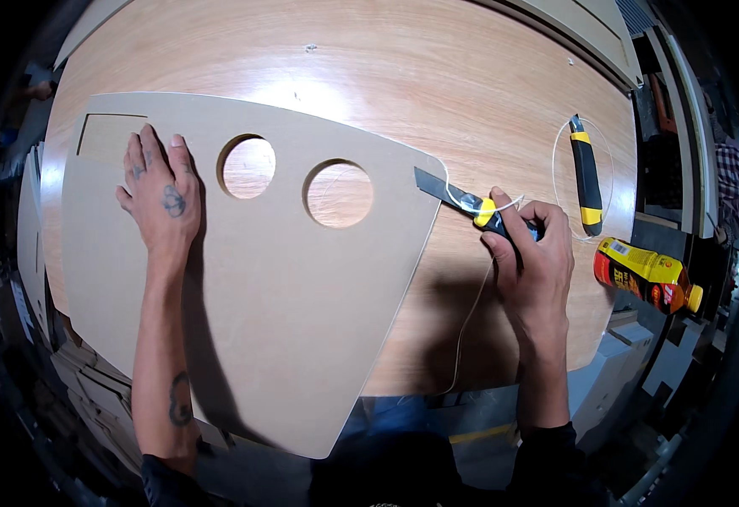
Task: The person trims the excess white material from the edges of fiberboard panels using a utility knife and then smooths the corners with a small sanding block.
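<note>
Left hand (160,196) flat, open on board (276,304) at upper left, right hand (531,253) gripping knife (462,201) at board's right edge, blade tip touching it, handle hidden in fist.

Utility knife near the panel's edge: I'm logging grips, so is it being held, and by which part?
Yes. The right hand holds the utility knife by its black handle, blade extended toward the panel edge. The left hand holds nothing; it lies flat on the panel.

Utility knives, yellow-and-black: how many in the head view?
2. One yellow-and-black utility knife is gripped in the right hand, blade at the brown fibreboard panel's right edge. The other yellow-and-black knife lies on the wooden table, far right. None visibly hidden.
</note>
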Demonstrator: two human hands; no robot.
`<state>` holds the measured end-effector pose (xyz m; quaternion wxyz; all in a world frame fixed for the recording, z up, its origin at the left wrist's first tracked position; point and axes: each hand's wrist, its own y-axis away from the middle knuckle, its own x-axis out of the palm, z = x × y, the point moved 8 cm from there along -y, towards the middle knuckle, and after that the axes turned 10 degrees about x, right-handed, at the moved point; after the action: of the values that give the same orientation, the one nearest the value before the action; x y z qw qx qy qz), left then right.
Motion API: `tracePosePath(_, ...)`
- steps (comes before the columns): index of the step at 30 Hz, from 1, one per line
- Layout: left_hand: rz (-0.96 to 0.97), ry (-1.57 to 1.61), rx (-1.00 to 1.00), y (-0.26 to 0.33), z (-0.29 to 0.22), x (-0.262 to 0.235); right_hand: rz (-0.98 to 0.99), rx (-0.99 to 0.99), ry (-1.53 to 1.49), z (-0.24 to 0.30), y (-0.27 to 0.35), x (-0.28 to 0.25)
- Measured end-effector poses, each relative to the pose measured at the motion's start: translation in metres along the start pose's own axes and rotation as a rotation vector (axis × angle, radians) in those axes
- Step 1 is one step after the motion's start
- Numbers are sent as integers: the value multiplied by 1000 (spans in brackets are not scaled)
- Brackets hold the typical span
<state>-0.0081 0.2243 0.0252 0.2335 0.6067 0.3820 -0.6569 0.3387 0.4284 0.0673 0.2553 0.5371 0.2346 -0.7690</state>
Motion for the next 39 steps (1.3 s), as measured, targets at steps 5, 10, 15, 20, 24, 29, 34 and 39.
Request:
tracePosePath(5, -41, 59, 74, 1, -7, -2, -9, -45, -23, -3, -3, 3)
tracePosePath(10, -103, 72, 151, -1, -6, -10, 2, -83, -50, -2, -10, 3)
tracePosePath(15, -98, 99, 142, 1, -11, -7, 22, -82, -48, -4, -16, 5)
tracePosePath(20, -95, 82, 167, -1, -8, -9, 10, -115, -59, -2, -28, 4)
tracePosePath(24, -76, 114, 139, 1, -7, -9, 21, -144, -61, -4, -30, 7)
tracePosePath(29, -63, 131, 135, 0, -7, -8, 15, -171, -42, -3, -32, 8)
tracePosePath(34, -55, 150, 128, 0, -5, -9, 28, -181, -51, -3, -36, 10)
tracePosePath(39, -42, 136, 132, 1, -8, -9, 37, -183, -48, 3, -42, 10)
